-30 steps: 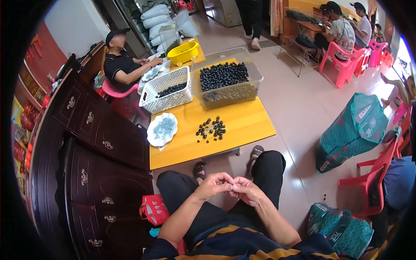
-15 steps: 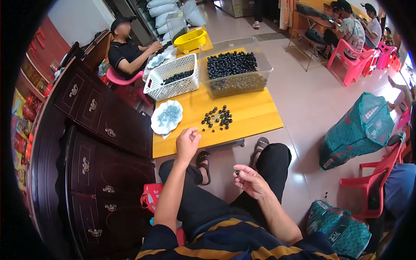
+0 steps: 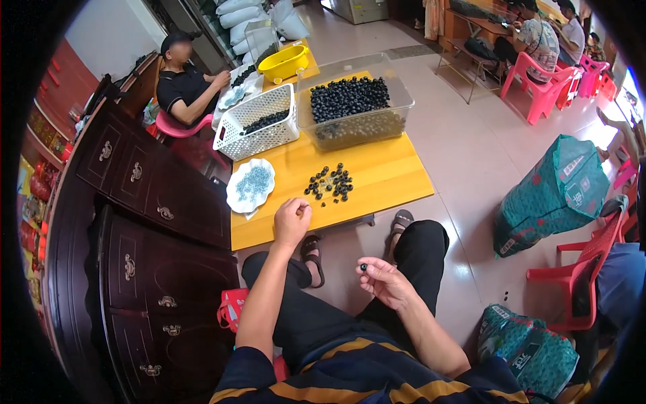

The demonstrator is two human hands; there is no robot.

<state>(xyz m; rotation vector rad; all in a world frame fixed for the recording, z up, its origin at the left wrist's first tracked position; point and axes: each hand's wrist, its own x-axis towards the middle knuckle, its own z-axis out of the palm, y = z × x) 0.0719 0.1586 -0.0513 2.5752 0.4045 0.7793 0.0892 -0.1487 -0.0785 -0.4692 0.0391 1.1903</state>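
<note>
Between the thumb and fingers of my right hand point(image 3: 387, 281), above my lap, is a small round black bead point(image 3: 364, 267). My left hand point(image 3: 292, 222) is over the table's near edge, its fingers curled together; whatever is at its fingertips is too small to make out. Just beyond those fingers lies a loose group of black beads point(image 3: 338, 183) on the yellow table point(image 3: 397, 178). A white scalloped dish point(image 3: 233, 190) holding small pale-blue pieces sits left of them.
Farther back stand a clear plastic bin point(image 3: 356, 138) of black beads, a white perforated basket point(image 3: 266, 138) and a yellow basin point(image 3: 282, 64). A dark wooden cabinet point(image 3: 151, 256) flanks my left. Teal bags point(image 3: 552, 195) and a pink chair point(image 3: 579, 269) are right. A person sits beyond the basket.
The view has shifted slightly, so the table's things appear farther left. My left fingertips now meet the spot of a small loose black piece. My right hand still grips its bead.
</note>
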